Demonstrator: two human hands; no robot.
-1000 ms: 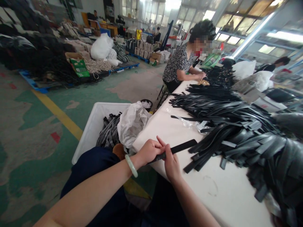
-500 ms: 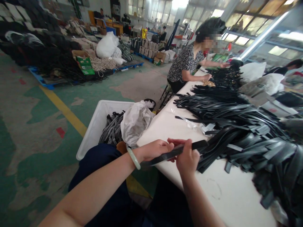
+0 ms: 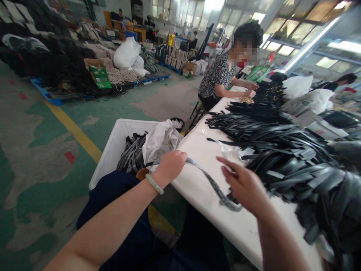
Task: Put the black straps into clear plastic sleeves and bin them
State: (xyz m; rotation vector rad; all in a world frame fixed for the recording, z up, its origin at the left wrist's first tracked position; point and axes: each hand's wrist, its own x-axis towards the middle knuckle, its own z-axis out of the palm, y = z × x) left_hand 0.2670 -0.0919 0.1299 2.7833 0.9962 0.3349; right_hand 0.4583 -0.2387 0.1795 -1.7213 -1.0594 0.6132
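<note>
My left hand [image 3: 171, 165], with a pale bangle at its wrist, is closed around a dark strap [image 3: 210, 180]. One end of the strap sticks out to the left over a white plastic bag [image 3: 160, 141]; the rest curves right across the white table [image 3: 194, 145]. My right hand [image 3: 244, 184] is above the table near the strap's far end, its index finger and thumb apart, with nothing visible between them. Just beyond it lies a large pile of black straps [image 3: 293, 158].
A white bin [image 3: 108, 150] with grey straps [image 3: 132, 152] stands left of the table. Across the table's far end a person [image 3: 218, 77] handles small golden pieces [image 3: 247, 100]. Loaded pallets [image 3: 50, 96] stand on the floor further back.
My hands have moved apart. My left hand has gone left and up with the strap; my right hand has let go and moved right. The strap now hangs out in a curve.
</note>
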